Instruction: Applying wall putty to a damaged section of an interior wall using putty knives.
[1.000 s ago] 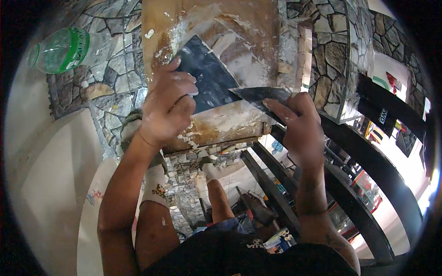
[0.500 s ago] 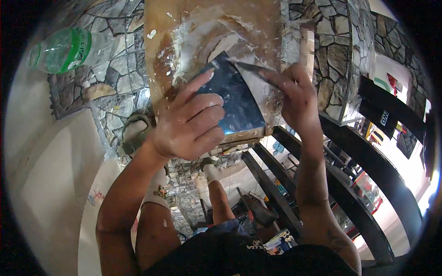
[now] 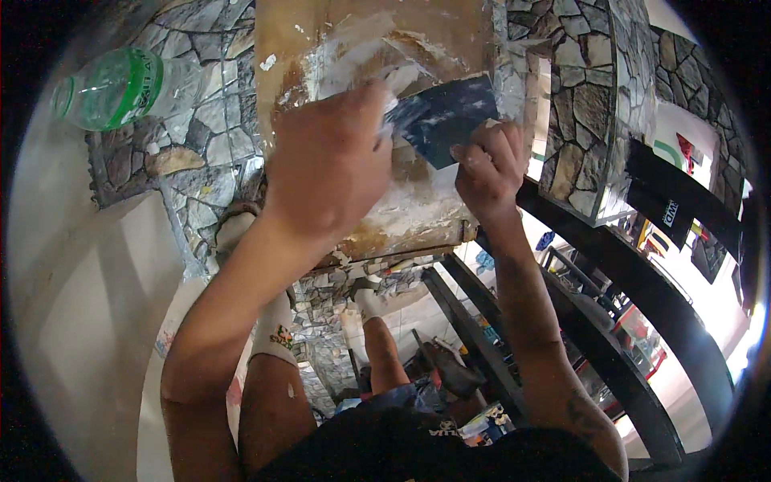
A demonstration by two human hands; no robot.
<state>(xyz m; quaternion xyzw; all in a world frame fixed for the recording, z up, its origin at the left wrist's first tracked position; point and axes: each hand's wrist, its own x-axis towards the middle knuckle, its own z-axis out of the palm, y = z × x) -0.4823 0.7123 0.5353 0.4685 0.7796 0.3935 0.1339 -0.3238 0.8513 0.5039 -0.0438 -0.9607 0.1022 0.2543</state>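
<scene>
Right hand [image 3: 490,165] is pinching the lower right edge of a dark flat sheet [image 3: 450,112] rn, which is sitting btwn both hands, over a wooden board [image 3: 281,36] w/ white smears [image 3: 414,205]. Left hand [image 3: 329,161] is hanging curled by the sheet's left end, but blurry, so can't tell if it's gripping. Green-labeled clear bottle [image 3: 100,92] is showing off left, nr stone tiles [image 3: 213,146].

From the person's head, the fisheye camera looks down on the nearby hands [image 3: 329,165], wooden board [image 3: 361,44] at twelve o'clock, dark shirt [image 3: 401,450] at six.
</scene>
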